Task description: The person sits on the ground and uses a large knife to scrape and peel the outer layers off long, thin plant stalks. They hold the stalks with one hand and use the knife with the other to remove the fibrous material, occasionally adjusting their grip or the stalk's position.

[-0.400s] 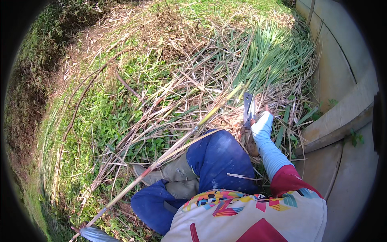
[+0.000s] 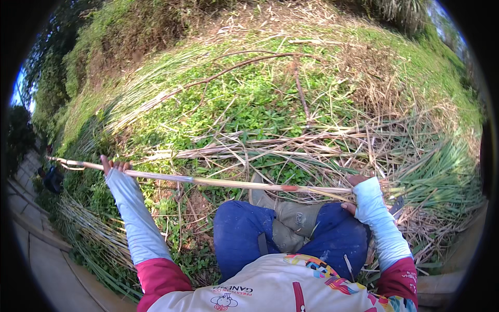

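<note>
A long, jointed cane stalk [image 2: 228, 182], pale with a reddish patch, lies almost level across the view in front of my knees. My left hand [image 2: 115, 166] wraps around it toward its far-left part, arm stretched out. Near the stalk's right end, my right hand [image 2: 355, 193] has fingers above and thumb below, closed around it. Just beyond my right wrist shows the dark blade [image 2: 397, 205] of a knife, apart from my fingers; its handle is hidden. Light blue sleeves cover both forearms up to the hands.
Cut dry stalks [image 2: 291, 148] and green leaves [image 2: 434, 169] lie ahead and to the right. A bent brown branch [image 2: 223, 74] rests on the weeds. At left are a bundle of yellowish stalks [image 2: 99, 229] and a concrete edge [image 2: 39, 231]. My boots [image 2: 291, 218] are folded before me.
The view has turned left. The stalk has gone from slanting to nearly level. My right hand has left the knife and now grips the stalk; my left hand still holds it.
</note>
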A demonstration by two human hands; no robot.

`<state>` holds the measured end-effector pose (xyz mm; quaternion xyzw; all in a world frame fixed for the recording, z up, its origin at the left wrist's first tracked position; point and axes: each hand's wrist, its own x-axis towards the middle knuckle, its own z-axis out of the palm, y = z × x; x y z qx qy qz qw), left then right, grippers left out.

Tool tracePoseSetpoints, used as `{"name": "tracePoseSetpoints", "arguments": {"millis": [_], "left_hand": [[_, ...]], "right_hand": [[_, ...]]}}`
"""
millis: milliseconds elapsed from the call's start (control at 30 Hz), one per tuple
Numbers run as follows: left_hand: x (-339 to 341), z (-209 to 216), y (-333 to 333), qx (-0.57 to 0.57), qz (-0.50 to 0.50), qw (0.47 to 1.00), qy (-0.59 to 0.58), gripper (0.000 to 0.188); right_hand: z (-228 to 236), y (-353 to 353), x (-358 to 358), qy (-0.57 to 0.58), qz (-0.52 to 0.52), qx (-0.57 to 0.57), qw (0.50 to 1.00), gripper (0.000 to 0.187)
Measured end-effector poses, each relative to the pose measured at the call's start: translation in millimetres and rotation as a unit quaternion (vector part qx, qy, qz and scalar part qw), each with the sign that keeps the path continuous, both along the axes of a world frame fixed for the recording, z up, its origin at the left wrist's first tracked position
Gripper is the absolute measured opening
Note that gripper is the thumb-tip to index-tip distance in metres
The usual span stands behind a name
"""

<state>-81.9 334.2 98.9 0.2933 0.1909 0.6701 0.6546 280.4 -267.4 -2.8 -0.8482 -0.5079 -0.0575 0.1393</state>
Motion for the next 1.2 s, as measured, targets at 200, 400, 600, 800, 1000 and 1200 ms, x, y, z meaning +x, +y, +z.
{"name": "tracePoseSetpoints", "arguments": {"millis": [200, 400, 600, 800, 1000, 1200], "left_hand": [[26.3, 142.3, -34.9, 0.223, -0.141, 0.96, 0.096, 0.094], [76.9, 138.9, -172.3, 0.512, -0.254, 0.778, 0.261, 0.115], [133.7, -8.0, -243.4, 0.512, -0.499, 0.555, 0.426, 0.102], [116.3, -99.2, -293.1, 0.421, -0.591, 0.522, 0.447, 0.096], [96.9, -158.0, -309.2, 0.317, -0.654, 0.565, 0.391, 0.09], [61.6, -175.3, -319.7, 0.243, -0.625, 0.614, 0.417, 0.075]], "right_hand": [[-131.6, 45.6, 29.4, 0.131, -0.077, 0.295, 0.943, 0.023], [-62.2, 42.3, 84.0, 0.189, -0.081, 0.539, 0.817, 0.02], [31.4, -13.8, 230.8, 0.29, -0.128, 0.582, 0.749, 0.018], [48.6, -11.6, 241.3, 0.312, -0.167, 0.591, 0.725, 0.018], [7.2, 1.7, 213.7, 0.377, -0.201, 0.587, 0.688, 0.019], [-59.1, 18.1, 159.8, 0.463, -0.267, 0.581, 0.614, 0.019]]}}
